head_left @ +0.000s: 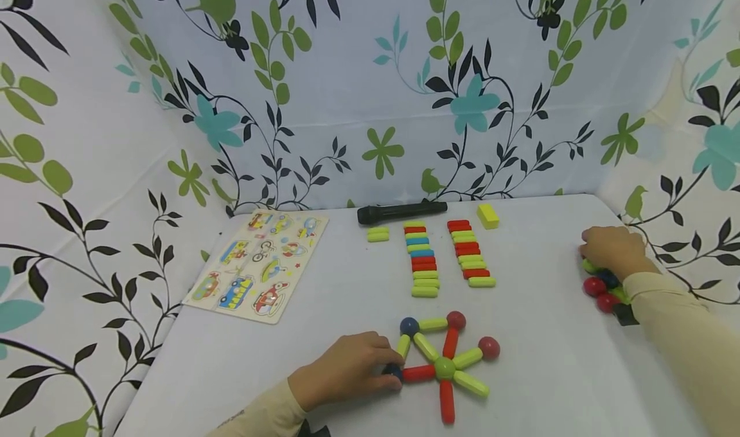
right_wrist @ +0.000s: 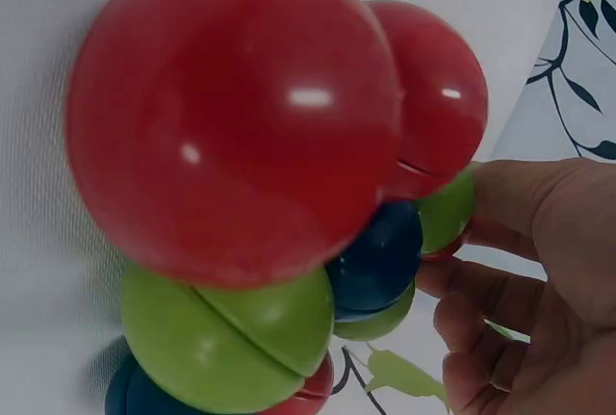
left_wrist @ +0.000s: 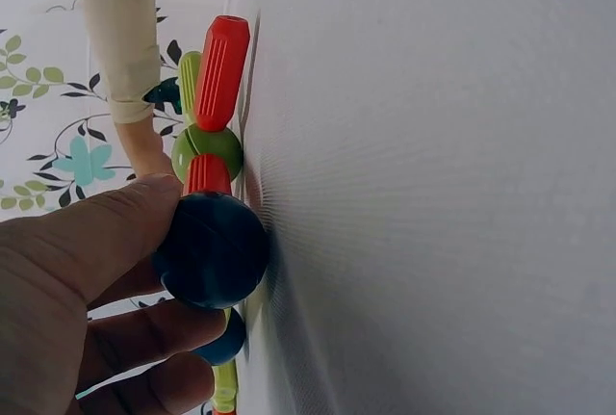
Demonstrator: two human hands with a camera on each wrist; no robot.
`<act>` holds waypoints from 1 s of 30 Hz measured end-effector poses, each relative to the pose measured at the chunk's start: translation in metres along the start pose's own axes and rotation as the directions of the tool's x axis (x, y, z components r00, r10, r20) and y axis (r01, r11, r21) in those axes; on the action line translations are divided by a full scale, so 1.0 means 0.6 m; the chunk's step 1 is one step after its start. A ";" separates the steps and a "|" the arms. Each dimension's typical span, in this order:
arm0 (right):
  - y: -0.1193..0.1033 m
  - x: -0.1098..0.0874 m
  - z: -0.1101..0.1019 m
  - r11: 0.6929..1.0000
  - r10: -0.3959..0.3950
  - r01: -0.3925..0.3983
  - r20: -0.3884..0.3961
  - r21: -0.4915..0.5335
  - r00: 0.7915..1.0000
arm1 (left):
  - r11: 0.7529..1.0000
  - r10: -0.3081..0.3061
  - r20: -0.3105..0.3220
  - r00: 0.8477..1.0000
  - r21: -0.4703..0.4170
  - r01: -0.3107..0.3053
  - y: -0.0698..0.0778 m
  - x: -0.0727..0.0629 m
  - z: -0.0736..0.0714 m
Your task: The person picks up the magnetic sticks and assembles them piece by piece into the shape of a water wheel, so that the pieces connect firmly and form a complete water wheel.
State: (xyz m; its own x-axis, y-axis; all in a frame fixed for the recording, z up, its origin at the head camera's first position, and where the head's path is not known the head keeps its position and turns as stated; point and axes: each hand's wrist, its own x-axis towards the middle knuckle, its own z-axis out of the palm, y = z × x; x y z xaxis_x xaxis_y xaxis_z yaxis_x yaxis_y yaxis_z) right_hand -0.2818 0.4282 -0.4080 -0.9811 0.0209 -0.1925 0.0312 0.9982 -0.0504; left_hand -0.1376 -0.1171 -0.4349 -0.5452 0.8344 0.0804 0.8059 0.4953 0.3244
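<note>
My left hand (head_left: 354,369) pinches a dark blue ball (left_wrist: 212,249) between thumb and fingers at the left end of a flat figure of balls and rods. A red rod (head_left: 419,373) joins that ball to the green hub ball (head_left: 444,367), from which several red and yellow-green rods spread. Two red balls and a second dark blue ball (head_left: 409,326) sit at the figure's outer corners. Far right, my right hand (head_left: 615,250) reaches over a cluster of red, blue and green balls. Its thumb and fingers hold a green ball (right_wrist: 449,213) at the cluster's far end.
Two columns of short coloured rods (head_left: 424,263) lie mid-table, with a yellow-green pair (head_left: 378,234) to their left. Behind are a black microphone (head_left: 401,213) and a yellow block (head_left: 488,216). A picture puzzle board (head_left: 254,263) lies left. Patterned cloth (head_left: 370,90) hangs behind.
</note>
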 end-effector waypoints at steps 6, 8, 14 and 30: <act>-0.049 -0.018 -0.011 0.994 -0.102 0.106 -0.139 0.021 0.985 | 1.000 -0.013 0.012 1.000 0.014 0.013 -0.002 -0.001 -0.002; -0.084 -0.046 -0.019 0.974 -0.195 0.213 -0.188 0.077 0.962 | 1.000 -0.012 0.007 1.000 0.017 0.012 -0.002 0.000 -0.003; -0.209 -0.213 0.003 0.812 -0.497 0.511 -0.125 0.283 0.859 | 1.000 0.002 -0.007 1.000 0.008 -0.002 0.001 0.000 -0.002; -0.343 -0.325 0.129 0.822 -0.552 0.532 0.055 0.203 0.832 | 1.000 0.001 0.000 1.000 0.008 -0.001 0.002 0.001 -0.001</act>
State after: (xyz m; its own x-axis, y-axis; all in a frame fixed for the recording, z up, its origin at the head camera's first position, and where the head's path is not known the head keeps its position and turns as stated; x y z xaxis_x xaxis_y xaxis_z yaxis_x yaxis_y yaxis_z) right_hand -0.0823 0.2143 -0.4360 -0.8231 -0.5364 -0.1867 -0.4569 0.8206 -0.3432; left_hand -0.1372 -0.1159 -0.4336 -0.5446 0.8348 0.0803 0.8082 0.4968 0.3164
